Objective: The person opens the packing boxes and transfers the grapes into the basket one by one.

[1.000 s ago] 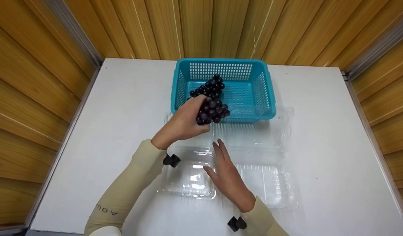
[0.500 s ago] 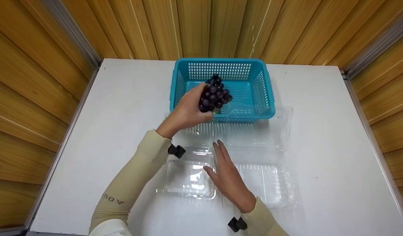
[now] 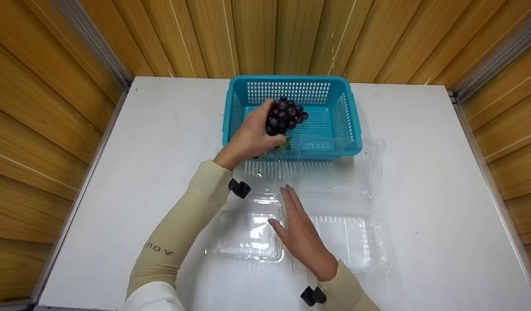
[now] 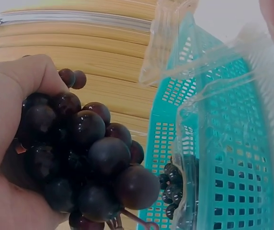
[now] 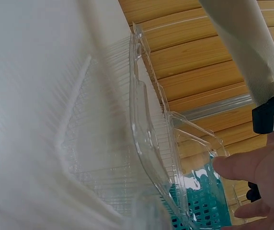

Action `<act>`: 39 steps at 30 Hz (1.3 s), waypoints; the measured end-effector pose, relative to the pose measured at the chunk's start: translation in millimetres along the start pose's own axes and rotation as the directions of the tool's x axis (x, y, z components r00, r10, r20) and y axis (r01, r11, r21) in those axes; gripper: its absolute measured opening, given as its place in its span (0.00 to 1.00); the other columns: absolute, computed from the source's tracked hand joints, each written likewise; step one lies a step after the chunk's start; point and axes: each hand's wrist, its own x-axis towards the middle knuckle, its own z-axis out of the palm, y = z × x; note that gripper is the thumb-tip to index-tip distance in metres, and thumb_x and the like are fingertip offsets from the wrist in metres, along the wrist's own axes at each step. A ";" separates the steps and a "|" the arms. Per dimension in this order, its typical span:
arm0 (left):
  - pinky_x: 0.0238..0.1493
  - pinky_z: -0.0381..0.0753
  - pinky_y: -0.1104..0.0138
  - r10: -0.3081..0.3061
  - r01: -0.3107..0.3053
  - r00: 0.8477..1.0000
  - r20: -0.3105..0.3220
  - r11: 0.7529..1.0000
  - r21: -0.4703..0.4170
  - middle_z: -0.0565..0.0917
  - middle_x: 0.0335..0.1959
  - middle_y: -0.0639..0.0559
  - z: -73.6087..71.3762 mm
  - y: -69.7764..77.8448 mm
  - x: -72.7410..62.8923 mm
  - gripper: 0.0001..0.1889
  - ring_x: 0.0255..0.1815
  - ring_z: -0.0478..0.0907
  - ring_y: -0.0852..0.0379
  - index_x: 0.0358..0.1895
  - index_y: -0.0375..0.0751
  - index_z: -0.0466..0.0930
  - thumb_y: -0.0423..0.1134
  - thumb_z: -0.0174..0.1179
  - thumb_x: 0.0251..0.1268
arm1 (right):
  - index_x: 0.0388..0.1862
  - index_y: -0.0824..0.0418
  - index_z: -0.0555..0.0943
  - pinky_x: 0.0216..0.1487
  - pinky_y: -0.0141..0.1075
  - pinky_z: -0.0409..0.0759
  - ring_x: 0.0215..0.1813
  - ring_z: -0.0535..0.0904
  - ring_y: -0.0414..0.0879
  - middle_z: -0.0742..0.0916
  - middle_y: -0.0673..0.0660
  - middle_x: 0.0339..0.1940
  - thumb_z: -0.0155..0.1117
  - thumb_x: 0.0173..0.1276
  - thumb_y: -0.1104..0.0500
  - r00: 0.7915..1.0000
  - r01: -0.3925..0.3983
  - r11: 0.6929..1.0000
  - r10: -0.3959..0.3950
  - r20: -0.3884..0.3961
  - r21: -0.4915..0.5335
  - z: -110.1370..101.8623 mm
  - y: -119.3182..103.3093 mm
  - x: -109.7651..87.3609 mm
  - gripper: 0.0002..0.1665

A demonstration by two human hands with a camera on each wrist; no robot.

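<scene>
My left hand (image 3: 252,131) grips a bunch of dark purple grapes (image 3: 284,114) above the teal basket (image 3: 287,79). In the left wrist view the grapes (image 4: 98,153) sit against the palm, with a stem hanging below. More dark grapes (image 4: 173,189) lie inside the basket; in the head view the held bunch and hand hide them. My right hand (image 3: 302,235) has its fingers straight and holds nothing. It lies between two lidded clear plastic containers, the left one (image 3: 243,235) and the right one (image 3: 347,242); whether it touches them I cannot tell.
The containers' raised lids (image 3: 334,181) reach back to the basket and overlap its front wall. A white table (image 3: 438,172) bears everything. Wood-patterned panels (image 3: 256,39) with metal edging stand behind and at both sides.
My left hand has moved away from me and slightly right, carrying the grape bunch from the basket's front rim to over its inside. The right hand has stayed still.
</scene>
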 end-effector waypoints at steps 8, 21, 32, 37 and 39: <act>0.70 0.67 0.54 -0.073 0.073 0.997 0.013 0.997 -0.022 0.66 0.71 0.51 0.2 -4.0 7.6 0.40 0.67 0.64 0.55 0.74 0.49 0.53 0.44 0.63 0.59 | 0.76 0.64 0.52 0.70 0.48 0.67 0.75 0.62 0.54 0.59 0.62 0.78 0.68 0.65 0.54 1.000 0.016 1.000 -0.016 -0.006 0.022 0.4 0.2 -2.1 0.49; 0.74 0.61 0.52 -0.120 0.122 0.992 0.032 0.989 -0.083 0.62 0.74 0.51 6.3 -4.2 19.1 0.39 0.69 0.62 0.56 0.75 0.50 0.50 0.42 0.59 0.64 | 0.77 0.63 0.51 0.71 0.49 0.65 0.76 0.61 0.54 0.59 0.62 0.78 0.67 0.65 0.54 1.000 0.025 0.999 -0.025 -0.003 0.036 -2.4 0.3 -4.9 0.49; 0.76 0.57 0.53 -0.180 0.186 0.982 0.060 0.975 -0.118 0.53 0.78 0.52 14.4 -4.3 24.5 0.44 0.76 0.54 0.55 0.78 0.50 0.42 0.45 0.59 0.65 | 0.78 0.60 0.50 0.73 0.47 0.63 0.78 0.58 0.52 0.58 0.59 0.79 0.65 0.67 0.52 1.000 -0.012 0.999 0.011 0.028 0.051 -4.6 -0.9 -6.9 0.49; 0.74 0.59 0.51 -0.190 0.197 0.980 0.064 0.972 -0.126 0.54 0.78 0.53 21.6 -5.2 29.5 0.45 0.74 0.57 0.54 0.78 0.51 0.42 0.48 0.60 0.63 | 0.78 0.59 0.50 0.74 0.47 0.62 0.78 0.57 0.51 0.57 0.58 0.79 0.65 0.67 0.51 0.999 -0.026 0.999 0.025 0.039 0.044 -5.5 -0.8 -7.3 0.49; 0.74 0.60 0.51 -0.188 0.195 0.980 0.063 0.972 -0.130 0.55 0.77 0.53 24.6 -5.0 32.2 0.45 0.74 0.58 0.54 0.78 0.52 0.43 0.49 0.60 0.63 | 0.78 0.59 0.50 0.74 0.47 0.62 0.78 0.57 0.51 0.57 0.58 0.79 0.65 0.67 0.51 0.999 -0.029 0.999 0.027 0.041 0.043 -5.4 -0.9 -7.2 0.49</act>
